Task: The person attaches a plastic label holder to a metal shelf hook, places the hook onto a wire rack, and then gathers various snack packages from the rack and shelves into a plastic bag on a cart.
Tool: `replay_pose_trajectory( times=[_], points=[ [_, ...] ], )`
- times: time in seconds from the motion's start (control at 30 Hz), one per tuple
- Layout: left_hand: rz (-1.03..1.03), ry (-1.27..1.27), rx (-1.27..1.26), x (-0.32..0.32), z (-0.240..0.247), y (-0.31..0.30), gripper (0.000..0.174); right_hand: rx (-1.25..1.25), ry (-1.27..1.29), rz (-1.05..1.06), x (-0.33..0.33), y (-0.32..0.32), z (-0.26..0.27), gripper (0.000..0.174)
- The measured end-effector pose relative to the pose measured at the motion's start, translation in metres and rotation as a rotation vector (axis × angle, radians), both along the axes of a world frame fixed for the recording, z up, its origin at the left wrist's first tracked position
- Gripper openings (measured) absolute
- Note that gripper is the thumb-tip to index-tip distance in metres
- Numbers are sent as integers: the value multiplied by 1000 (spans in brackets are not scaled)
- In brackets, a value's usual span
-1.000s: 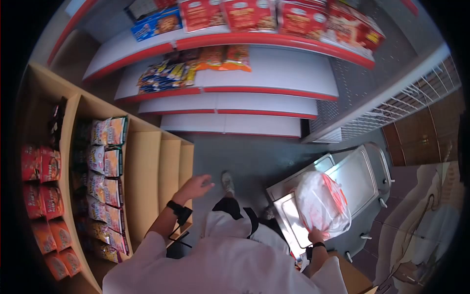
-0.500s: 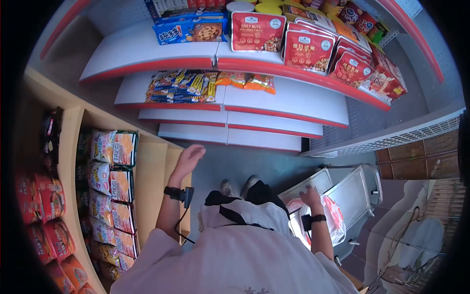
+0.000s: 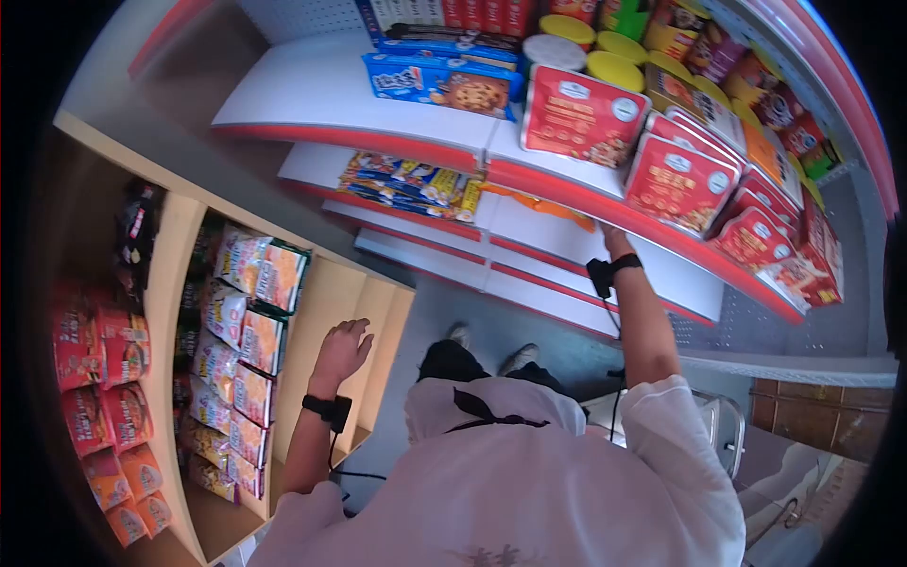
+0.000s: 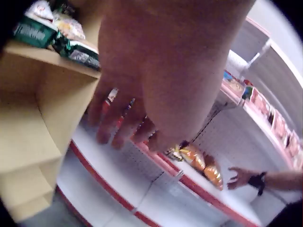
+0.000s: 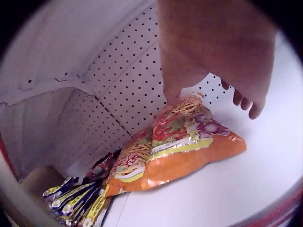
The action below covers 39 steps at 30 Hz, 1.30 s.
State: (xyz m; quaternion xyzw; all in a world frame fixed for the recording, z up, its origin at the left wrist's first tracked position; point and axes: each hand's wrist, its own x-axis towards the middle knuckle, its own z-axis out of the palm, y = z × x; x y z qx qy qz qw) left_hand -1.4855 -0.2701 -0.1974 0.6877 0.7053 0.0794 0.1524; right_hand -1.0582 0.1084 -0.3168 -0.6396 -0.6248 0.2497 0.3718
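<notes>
My right hand (image 3: 616, 242) reaches in under the top shelf, over the second one, its fingers mostly hidden in the head view. In the right wrist view the same hand (image 5: 218, 52) spreads above the shelf, thumb right at the top of an orange snack bag (image 5: 191, 158). A second orange bag (image 5: 128, 165) lies beside it, next to slim blue-and-yellow packets (image 5: 78, 201). The left wrist view shows the right hand's fingers extended and holding nothing. My left hand (image 3: 342, 354) hangs with loose fingers before the wooden shelf unit (image 3: 331, 321), holding nothing.
Red nut pouches (image 3: 680, 184), a blue cookie pack (image 3: 439, 87) and yellow-lidded tubs (image 3: 616, 71) stand on the shelf above, its red edge (image 3: 605, 194) over my right forearm. Snack bags (image 3: 253, 350) and red packs (image 3: 123, 350) fill wooden shelves at left. A metal cart (image 3: 727, 425) stands at lower right.
My right hand has left the white plastic bag on the cart and moved forward to the second shelf. The left hand has dropped back slightly. My view has turned, bringing the shelves closer.
</notes>
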Motion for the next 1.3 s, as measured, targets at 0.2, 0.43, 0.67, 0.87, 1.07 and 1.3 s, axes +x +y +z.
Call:
replay_pose_trajectory(
  times=[0.2,0.43,0.67,0.87,1.07,1.3],
  points=[
    [-329,-213,164,16,-5,-4,22,-215,257,11,-8,-9,-2,37],
    [90,-773,-34,29,-35,80,20,-386,502,-99,4,-16,-8,32],
    [84,-1134,-384,17,-31,194,23,-450,861,-314,34,-100,6,26],
    [-359,-1115,-618,150,-36,221,51,-433,1234,-367,-5,-269,90,30],
    [-569,-1122,-838,278,-49,180,93,-492,1132,-87,4,-333,97,65],
    [-815,-1051,-950,371,-29,118,94,-170,1593,-476,77,-415,72,57]
  ],
)
